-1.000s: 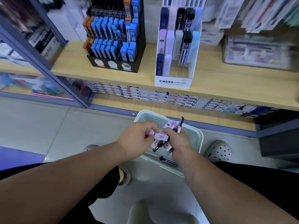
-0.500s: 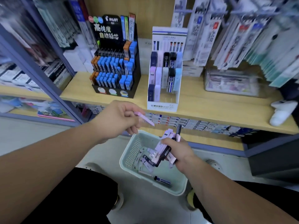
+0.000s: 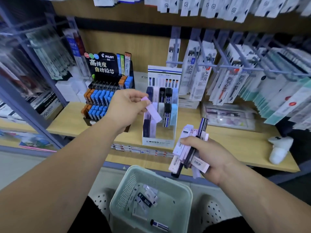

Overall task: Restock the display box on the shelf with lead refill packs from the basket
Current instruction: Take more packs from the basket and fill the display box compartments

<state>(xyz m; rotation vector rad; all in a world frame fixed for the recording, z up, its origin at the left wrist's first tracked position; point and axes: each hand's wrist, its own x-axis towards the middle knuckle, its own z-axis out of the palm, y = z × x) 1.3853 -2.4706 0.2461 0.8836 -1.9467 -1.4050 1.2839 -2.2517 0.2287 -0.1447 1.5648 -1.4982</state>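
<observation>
A white MONO display box (image 3: 158, 142) stands on the wooden shelf, with dark, pale and black lead refill packs in its slots. My left hand (image 3: 126, 108) pinches one pink lead refill pack (image 3: 152, 110) at the box's left side, tilted over the left column. My right hand (image 3: 203, 155) grips a bundle of pink, white and black refill packs (image 3: 186, 152) in front of the shelf edge, right of the box. Below sits the pale green basket (image 3: 183, 190) with several loose packs (image 3: 145, 200) in it.
A black PILOT lead display (image 3: 104, 91) stands left of the box on the wooden shelf (image 3: 227, 138). Hanging refill cards (image 3: 235, 81) fill the pegs at right. A clear plastic case (image 3: 227, 115) and a white object (image 3: 279, 148) lie on the shelf at right. A blue shelf post (image 3: 27, 106) stands left.
My left hand has lifted the pink pack from above the basket to the display box. My right hand has risen with its bundle. The view has tilted upward.
</observation>
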